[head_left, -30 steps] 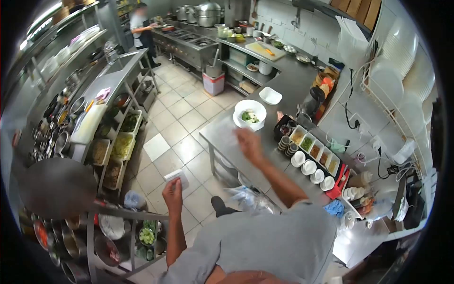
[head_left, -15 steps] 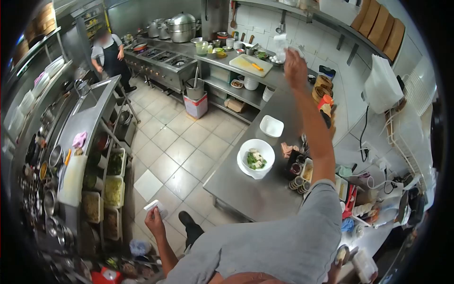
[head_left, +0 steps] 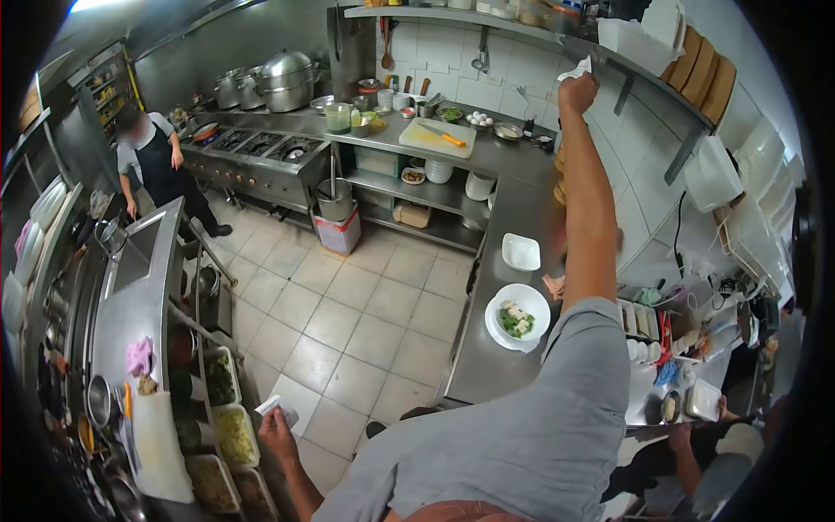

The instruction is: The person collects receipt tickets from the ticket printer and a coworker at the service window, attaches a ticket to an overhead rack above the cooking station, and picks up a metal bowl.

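Observation:
My right hand [head_left: 578, 92] is raised at arm's length near the underside of the wall shelf, its fingers closed on a piece of white paper [head_left: 574, 69]. Low at the left, my left hand [head_left: 277, 435] grips a small folded white paper [head_left: 280, 407]. On the steel counter [head_left: 474, 370], under my right arm, a round white bowl [head_left: 541, 304] holds green leaves and pale cubes [head_left: 515, 320]. It rests on a white plate [head_left: 498, 337]. Just behind it stands a square white bowl [head_left: 521, 253].
A cutting board [head_left: 417, 137] with an orange-handled knife [head_left: 452, 139] lies on the back counter, beside the stove [head_left: 252, 161]. One person [head_left: 152, 161] stands at the far left; another person [head_left: 696, 457] is at lower right. A steel shelf [head_left: 470, 16] runs overhead.
My right hand has risen with the paper towards the shelf. The view has shifted, and a second person has come into sight at lower right. My left hand keeps its hold.

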`<action>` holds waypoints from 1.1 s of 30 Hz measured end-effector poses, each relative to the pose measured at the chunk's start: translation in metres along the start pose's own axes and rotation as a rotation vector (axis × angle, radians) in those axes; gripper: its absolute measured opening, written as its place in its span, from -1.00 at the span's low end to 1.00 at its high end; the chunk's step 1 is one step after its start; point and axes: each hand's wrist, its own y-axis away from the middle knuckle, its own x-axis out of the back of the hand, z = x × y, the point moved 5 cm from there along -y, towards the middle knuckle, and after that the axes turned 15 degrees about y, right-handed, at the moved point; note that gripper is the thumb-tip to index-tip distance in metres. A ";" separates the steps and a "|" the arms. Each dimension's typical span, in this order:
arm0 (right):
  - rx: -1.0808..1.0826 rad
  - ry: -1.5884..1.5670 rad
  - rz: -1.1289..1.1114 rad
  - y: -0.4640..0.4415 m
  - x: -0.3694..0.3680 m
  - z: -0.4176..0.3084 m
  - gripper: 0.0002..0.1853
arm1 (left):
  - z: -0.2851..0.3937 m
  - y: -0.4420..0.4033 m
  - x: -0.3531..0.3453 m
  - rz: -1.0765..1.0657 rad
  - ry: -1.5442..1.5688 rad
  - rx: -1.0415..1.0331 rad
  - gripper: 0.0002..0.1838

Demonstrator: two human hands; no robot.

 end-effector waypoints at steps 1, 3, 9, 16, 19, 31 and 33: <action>-0.003 0.005 0.005 0.001 -0.003 -0.005 -0.67 | 0.004 -0.013 0.001 -0.017 -0.002 0.000 -0.75; -0.218 -0.035 -0.059 0.002 -0.019 -0.004 -0.70 | 0.009 -0.036 0.001 -0.025 -0.010 -0.002 -0.75; -0.205 -0.036 0.085 0.002 -0.032 -0.024 -0.52 | -0.012 -0.086 -0.016 -0.053 0.002 0.009 -0.73; -0.063 0.161 0.289 -0.039 -0.091 -0.012 -0.30 | 0.007 -0.123 -0.057 -0.040 -0.092 0.038 -0.72; -0.188 0.186 0.205 -0.045 -0.144 0.019 0.03 | -0.005 -0.144 -0.063 0.013 -0.031 0.000 -0.72; -0.031 -1.152 -1.688 0.651 -0.051 -0.191 -0.67 | 0.119 -0.215 -0.114 0.092 -0.088 -0.243 -0.41; -0.070 -1.228 -2.074 0.704 0.043 -0.260 -0.62 | 0.150 -0.229 -0.106 0.076 0.042 -0.251 -0.35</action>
